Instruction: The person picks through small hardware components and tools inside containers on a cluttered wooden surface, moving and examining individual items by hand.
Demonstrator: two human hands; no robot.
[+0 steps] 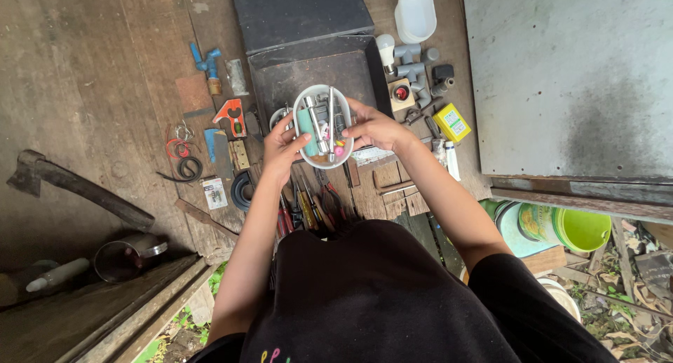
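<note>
Both hands [329, 140] holding white tub [323, 125] of metal tools [321, 123], wooden floor [98, 90]

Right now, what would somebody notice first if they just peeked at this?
First, the white oval tub of metal tools in the middle, held by the left hand and right hand. Next, the axe lying at the left, and the bright green bucket at the lower right.

Head view, straight down, close
</note>
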